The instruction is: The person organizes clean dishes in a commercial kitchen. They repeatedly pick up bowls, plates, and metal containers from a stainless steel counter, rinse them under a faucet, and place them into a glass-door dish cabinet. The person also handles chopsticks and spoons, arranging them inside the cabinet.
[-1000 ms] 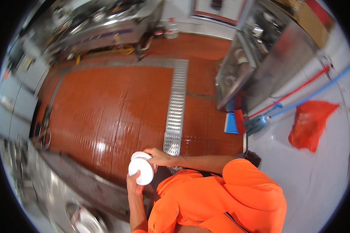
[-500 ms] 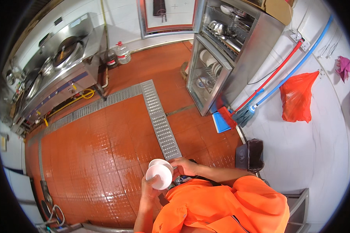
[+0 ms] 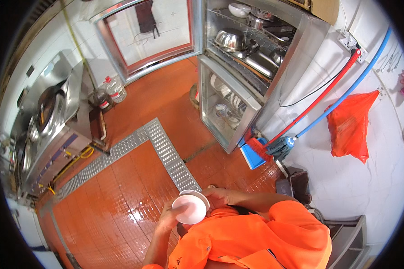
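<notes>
Two white bowls are held together in front of my body. The nearer bowl (image 3: 195,212) faces up, with the thumb of my left hand (image 3: 168,217) over its rim and the fingers closed around its side. Behind it, mostly covered, shows the rim of a second bowl (image 3: 194,193). My right hand (image 3: 217,197) grips that second bowl at its right edge. Most of the right fingers are hidden behind the bowls.
Ahead stands a steel cabinet (image 3: 286,74) holding pots and dishes, its lower glass door (image 3: 229,105) ajar. A stove (image 3: 60,134) is at left. A broom (image 3: 260,148), a mop (image 3: 280,145) and a bin (image 3: 296,186) line the right wall. A metal drain grating (image 3: 166,150) crosses the tiled floor.
The view has shifted toward the cabinet, which appears larger and nearer. The two bowls stay in my hands, now overlapping more closely, with the rear one more hidden.
</notes>
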The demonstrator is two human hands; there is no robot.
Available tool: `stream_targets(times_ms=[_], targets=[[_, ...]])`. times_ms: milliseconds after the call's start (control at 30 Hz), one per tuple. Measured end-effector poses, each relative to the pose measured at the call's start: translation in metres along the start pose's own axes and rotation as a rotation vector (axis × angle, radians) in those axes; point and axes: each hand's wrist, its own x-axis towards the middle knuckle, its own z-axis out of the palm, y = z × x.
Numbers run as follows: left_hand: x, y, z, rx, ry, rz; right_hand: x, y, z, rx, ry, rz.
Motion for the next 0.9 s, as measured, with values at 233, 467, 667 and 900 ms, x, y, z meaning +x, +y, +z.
stream_targets(times_ms=[233, 467, 667, 900], targets=[[0.121, 0.096, 0.017, 0.095, -0.378, -0.123, -0.036, -0.085, 0.0, -0.153, 0.343, -0.325], [0.246, 0.18, 0.014, 0.381, -0.728, -0.256, -0.046, -0.153, -0.008, -0.194, 0.41, -0.649], [0.347, 0.246, -0.002, 0.483, -1.046, -0.125, -0.022, -0.221, -0.007, -0.095, 0.427, -0.91], [0.4, 0.298, -0.006, 0.511, -1.095, -0.004, -0.004, -0.259, -0.015, 0.031, 0.63, -1.247]])
